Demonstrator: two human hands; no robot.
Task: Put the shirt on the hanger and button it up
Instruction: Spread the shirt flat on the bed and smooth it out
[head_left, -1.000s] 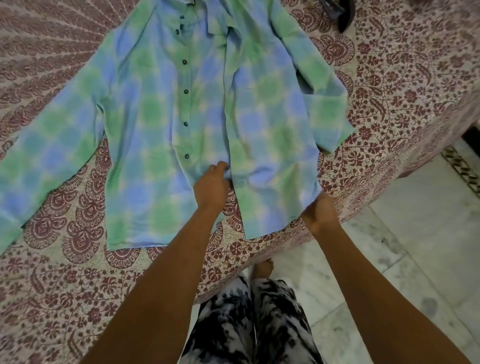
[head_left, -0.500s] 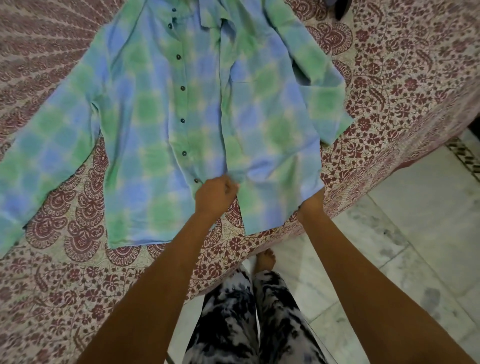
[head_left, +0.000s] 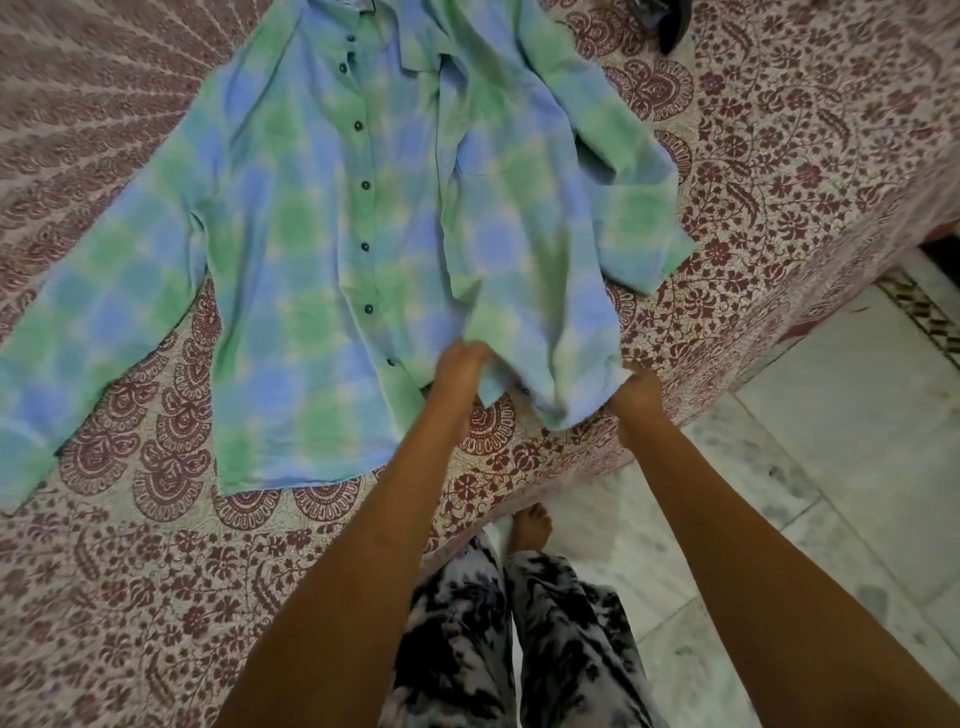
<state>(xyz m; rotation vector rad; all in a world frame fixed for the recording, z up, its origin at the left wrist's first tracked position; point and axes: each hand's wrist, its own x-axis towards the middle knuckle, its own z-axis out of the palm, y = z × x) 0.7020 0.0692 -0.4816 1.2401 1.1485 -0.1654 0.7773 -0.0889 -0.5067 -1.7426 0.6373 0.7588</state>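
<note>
A blue-and-green checked shirt lies open and face up on the bed, collar away from me, a row of dark buttons running down its left front panel. My left hand grips the inner bottom edge of the right front panel. My right hand grips that panel's outer bottom corner. Between the two hands the hem is bunched and lifted off the bed. A dark object at the top edge may be the hanger; most of it is cut off.
The bed has a maroon-and-cream patterned cover, and its edge runs diagonally at the right. White marble floor lies beyond. My legs in black-and-white trousers and a bare foot stand against the bed.
My left hand went from resting flat on the shirt to gripping the right panel's edge. Both hands have drawn that panel's hem up into a bunch.
</note>
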